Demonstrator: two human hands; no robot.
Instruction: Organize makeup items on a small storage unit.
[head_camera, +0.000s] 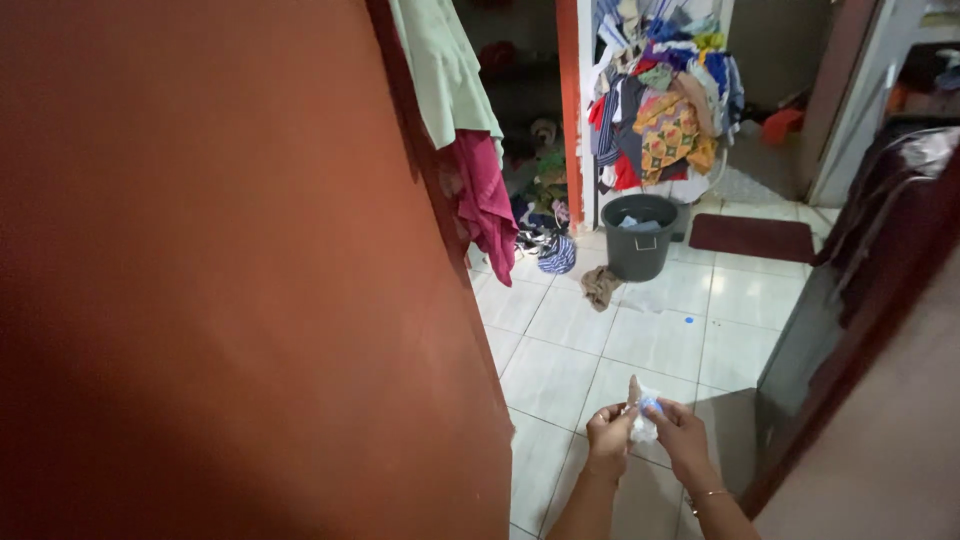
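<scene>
A small crumpled white wrapper (643, 425), with a touch of blue at its top, sits pinched between both hands above the tiled floor (650, 340), low in the view and a little right of centre. A thin pale strip rises from it, tilted slightly left, so its long axis runs roughly up and away from the person. The left hand (608, 432) grips the wrapper's left side, its fingers closed narrow around the base of the strip. The right hand (680, 432), with a thin bracelet (708, 494) at the wrist, closes on the right side, thumb and forefinger nipping the blue part. The two hands almost touch, with the wrapper directly between them; neither is plainly nearer.

Beyond the hands, well apart across the floor, stands a dark grey bucket (638, 236) with something pale inside. A brown rag (600, 287) lies on the tiles just left of it, and a dark red mat (752, 238) lies to its right. Behind the bucket hangs a heap of coloured clothes (662, 110). An orange wall (220, 280) fills the left side, with green and pink cloths (470, 150) hanging off its edge.
</scene>
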